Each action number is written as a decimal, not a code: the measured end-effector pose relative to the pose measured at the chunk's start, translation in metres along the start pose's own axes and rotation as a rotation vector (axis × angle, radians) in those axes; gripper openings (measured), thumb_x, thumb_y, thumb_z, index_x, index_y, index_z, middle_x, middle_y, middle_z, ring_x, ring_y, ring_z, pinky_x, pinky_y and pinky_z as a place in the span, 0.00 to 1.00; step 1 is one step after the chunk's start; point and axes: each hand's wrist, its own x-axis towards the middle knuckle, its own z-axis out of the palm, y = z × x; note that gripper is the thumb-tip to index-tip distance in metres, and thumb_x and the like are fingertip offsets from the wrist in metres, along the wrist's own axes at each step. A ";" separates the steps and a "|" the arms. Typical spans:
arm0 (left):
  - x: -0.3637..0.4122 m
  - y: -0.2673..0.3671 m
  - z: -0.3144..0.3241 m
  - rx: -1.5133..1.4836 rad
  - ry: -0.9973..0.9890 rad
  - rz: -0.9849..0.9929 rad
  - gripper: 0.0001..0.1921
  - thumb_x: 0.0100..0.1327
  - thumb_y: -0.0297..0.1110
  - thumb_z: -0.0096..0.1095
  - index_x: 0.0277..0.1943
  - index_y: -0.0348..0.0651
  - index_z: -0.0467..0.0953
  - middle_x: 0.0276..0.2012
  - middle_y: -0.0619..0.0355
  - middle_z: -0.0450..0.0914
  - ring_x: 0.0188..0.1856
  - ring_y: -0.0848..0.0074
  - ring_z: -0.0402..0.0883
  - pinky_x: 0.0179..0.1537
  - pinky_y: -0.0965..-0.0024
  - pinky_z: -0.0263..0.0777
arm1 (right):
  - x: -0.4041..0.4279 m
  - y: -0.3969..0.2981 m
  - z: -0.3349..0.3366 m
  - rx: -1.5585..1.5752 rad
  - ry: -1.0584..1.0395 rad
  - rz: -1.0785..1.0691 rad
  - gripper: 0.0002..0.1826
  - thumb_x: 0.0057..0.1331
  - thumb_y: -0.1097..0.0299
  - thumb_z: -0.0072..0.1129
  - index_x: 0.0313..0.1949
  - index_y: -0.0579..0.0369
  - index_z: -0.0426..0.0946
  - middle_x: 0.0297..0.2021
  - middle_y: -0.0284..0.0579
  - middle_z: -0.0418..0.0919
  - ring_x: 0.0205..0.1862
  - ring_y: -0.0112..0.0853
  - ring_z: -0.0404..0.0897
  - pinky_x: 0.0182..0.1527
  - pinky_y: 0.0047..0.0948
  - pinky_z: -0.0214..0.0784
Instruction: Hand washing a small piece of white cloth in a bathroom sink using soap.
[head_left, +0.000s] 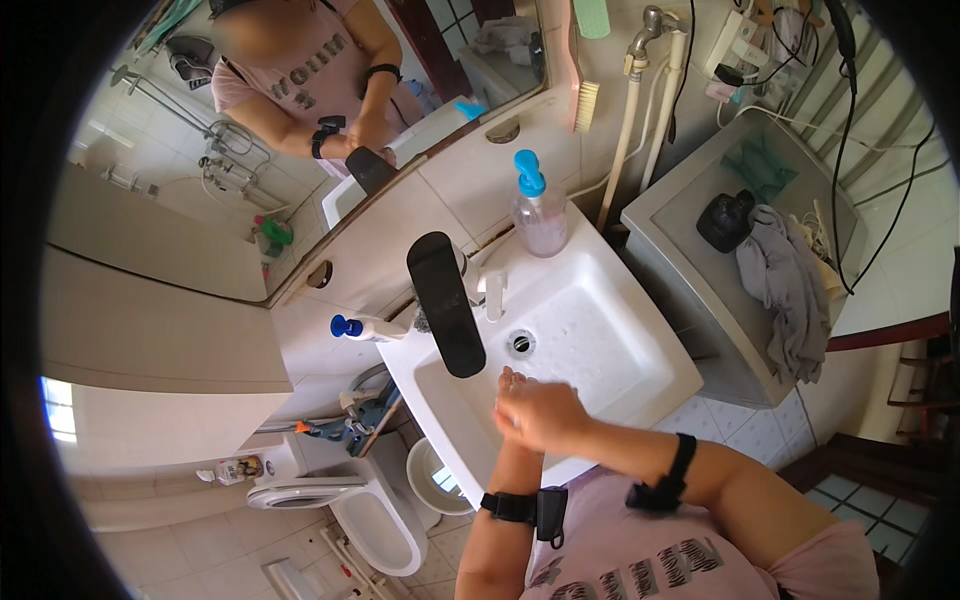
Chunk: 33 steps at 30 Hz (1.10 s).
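My right hand (551, 418) is curled over my left hand (508, 427), close together above the near edge of a white washbasin (637, 375). Wet-looking fingertips show at the top of the pair; most of my left hand is hidden. Dark straps with small black devices sit around both forearms near the wrists. Beyond my hands is the metal drain (521, 343). A basin tap with a white lever (493, 296) and a large, flat black top (446, 304) stands at the back. A clear pump bottle with a blue head (541, 225) stands on the basin's back corner.
A white bottle with a dark blue pump (375, 328) is left of the tap. A mirror (300, 150) hangs above. At right, a grey tub (652, 225) holds a grey cloth (784, 285) and a black object (724, 221). A toilet (382, 525) and a bucket (420, 487) are lower left.
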 end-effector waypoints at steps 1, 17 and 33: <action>-0.015 0.019 0.031 -0.173 0.027 -0.103 0.20 0.64 0.48 0.35 0.48 0.42 0.67 0.43 0.53 0.72 0.49 0.66 0.72 0.50 0.65 0.67 | 0.009 0.015 -0.006 0.030 -0.030 0.151 0.14 0.57 0.56 0.48 0.22 0.51 0.72 0.22 0.47 0.76 0.26 0.43 0.76 0.29 0.40 0.66; -0.012 0.096 0.130 -0.385 0.079 -0.248 0.22 0.59 0.58 0.45 0.34 0.44 0.68 0.35 0.55 0.74 0.42 0.64 0.73 0.46 0.57 0.67 | 0.055 0.126 -0.097 0.822 0.166 0.647 0.25 0.62 0.44 0.39 0.39 0.53 0.72 0.30 0.36 0.73 0.33 0.23 0.70 0.37 0.23 0.60; 0.071 0.136 0.206 -0.392 -0.191 -0.190 0.32 0.58 0.61 0.44 0.53 0.40 0.62 0.50 0.51 0.68 0.53 0.61 0.67 0.56 0.54 0.57 | 0.204 0.104 -0.136 0.694 0.131 0.332 0.18 0.55 0.54 0.56 0.35 0.59 0.77 0.24 0.36 0.74 0.26 0.21 0.68 0.29 0.21 0.61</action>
